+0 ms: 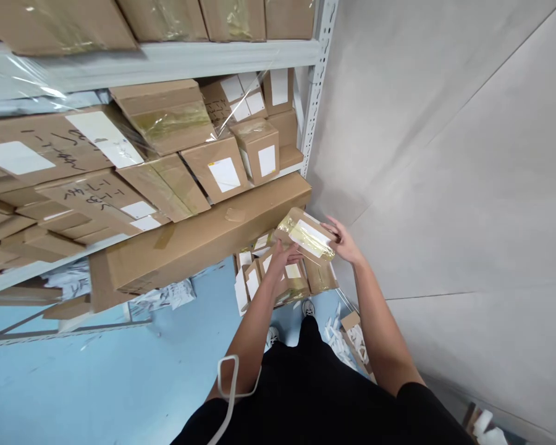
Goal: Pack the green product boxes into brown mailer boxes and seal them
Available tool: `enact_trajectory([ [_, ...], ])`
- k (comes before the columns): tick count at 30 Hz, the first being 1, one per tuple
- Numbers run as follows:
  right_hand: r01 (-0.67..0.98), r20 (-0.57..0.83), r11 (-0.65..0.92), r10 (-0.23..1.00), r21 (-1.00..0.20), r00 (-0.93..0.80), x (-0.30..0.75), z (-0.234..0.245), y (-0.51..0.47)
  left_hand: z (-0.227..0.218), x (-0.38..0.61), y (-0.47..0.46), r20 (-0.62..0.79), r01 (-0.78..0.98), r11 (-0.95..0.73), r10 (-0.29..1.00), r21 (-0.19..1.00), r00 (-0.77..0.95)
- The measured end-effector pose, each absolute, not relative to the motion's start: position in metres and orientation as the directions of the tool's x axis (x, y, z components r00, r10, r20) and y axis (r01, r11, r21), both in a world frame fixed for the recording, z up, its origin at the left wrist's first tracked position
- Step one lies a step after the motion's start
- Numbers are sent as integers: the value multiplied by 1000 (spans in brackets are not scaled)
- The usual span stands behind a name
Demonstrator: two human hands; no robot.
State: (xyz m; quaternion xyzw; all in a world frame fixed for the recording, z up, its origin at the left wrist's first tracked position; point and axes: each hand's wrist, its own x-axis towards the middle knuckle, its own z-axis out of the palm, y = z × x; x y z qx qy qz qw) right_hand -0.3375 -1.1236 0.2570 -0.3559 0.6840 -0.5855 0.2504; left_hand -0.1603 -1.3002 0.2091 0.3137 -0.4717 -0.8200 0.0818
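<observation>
A small cardboard box [306, 237] with a white label and yellowish tape is held between both hands at waist height. My left hand [282, 258] grips its lower left edge, fingers curled under it. My right hand [344, 242] clasps its right end. Below the held box lies a pile of similar small taped boxes [285, 278] on the blue floor. A long flat cardboard carton [199, 241] juts out from the shelf just left of the hands.
A grey metal shelf rack [317, 80] packed with labelled cardboard boxes [222, 167] fills the left. A pale wall [445, 154] stands close on the right. White packets [167, 296] and scraps litter the blue floor [97, 383].
</observation>
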Motion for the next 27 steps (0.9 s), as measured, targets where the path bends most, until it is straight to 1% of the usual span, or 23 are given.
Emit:
enact_trajectory([
  [3,-216,68,69,-821,-974,-567,-376,251,-1144,205,-182,-1311,-503,-180,-592,-440,785,-744],
  [6,-235,87,50,-839,-971,-537,-413,243,-1163,201,-200,-1319,-559,-163,-706,-375,689,-740],
  [9,-235,69,34,-907,-971,-416,-442,235,-1178,196,-215,-1325,-586,-152,-778,-312,609,-748],
  [11,-227,50,31,-938,-973,-343,-458,228,-1187,191,-225,-1329,-632,-158,-809,-302,566,-714],
  [14,-250,58,16,-957,-968,-285,-476,214,-1198,185,-241,-1336,-713,-173,-842,-303,511,-633],
  [16,-277,57,24,-959,-960,-279,-486,201,-1204,182,-252,-1340,-743,-168,-847,-327,504,-583],
  [19,-312,16,87,-950,-946,-311,-501,180,-1209,177,-268,-1342,-755,-135,-853,-360,505,-548],
  [23,-326,-24,157,-926,-932,-377,-519,150,-1212,168,-289,-1333,-772,-102,-900,-299,423,-561],
  [25,-293,-78,213,-908,-932,-411,-526,133,-1213,162,-300,-1323,-781,-94,-919,-266,382,-565],
  [27,-246,-156,289,-880,-925,-449,-531,117,-1212,154,-312,-1313,-786,-93,-925,-257,369,-562],
])
